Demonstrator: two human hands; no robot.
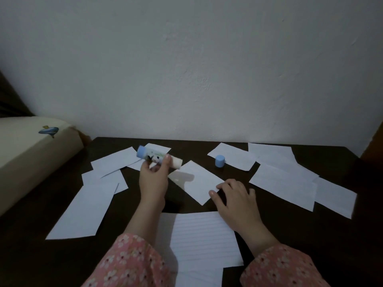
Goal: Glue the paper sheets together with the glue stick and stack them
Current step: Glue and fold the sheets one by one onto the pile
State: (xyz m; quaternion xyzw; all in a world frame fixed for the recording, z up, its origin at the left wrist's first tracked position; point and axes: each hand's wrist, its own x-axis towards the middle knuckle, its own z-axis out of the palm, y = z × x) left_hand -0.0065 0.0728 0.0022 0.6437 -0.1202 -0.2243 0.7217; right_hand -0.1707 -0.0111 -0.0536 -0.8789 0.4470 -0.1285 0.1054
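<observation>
My left hand [154, 175] grips an uncapped glue stick [158, 157], held sideways above the table with its white glue end pointing right. Just below that end lies a small white paper sheet [196, 182], turned at an angle. My right hand [232, 196] rests with its fingertips on this sheet's near right corner. The glue stick's blue cap [219, 161] stands upright behind the sheet. A lined sheet [204, 239] lies close to me between my forearms, on top of other paper.
Several white sheets are scattered on the dark table [269, 204]: a group at the left [83, 208] and a group at the right [290, 181]. A cream cushion [31, 158] borders the table's left side. A white wall rises behind the table.
</observation>
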